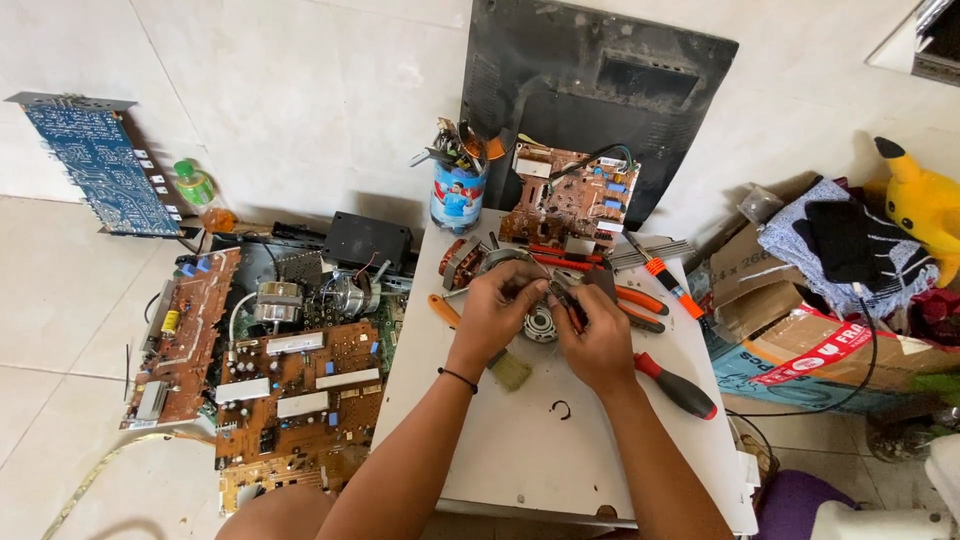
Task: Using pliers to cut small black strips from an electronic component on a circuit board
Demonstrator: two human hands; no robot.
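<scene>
Both my hands meet over a small round metal motor part (541,322) on a white board (530,440). My left hand (493,310) is curled, fingers closed on the top of that assembly. My right hand (598,338) grips a slim dark tool with red on it (570,305), its tip at the motor. A paintbrush (507,369) lies under my left wrist. A copper-wound stator (458,262) sits just beyond my left hand.
Orange-handled pliers (640,303), a red-and-black screwdriver (680,388) and an orange screwdriver (665,278) lie right of my hands. A tool-filled can (456,195) and brown circuit board (570,200) stand behind. Circuit boards (290,400) cover the floor left; cardboard boxes (790,330) right.
</scene>
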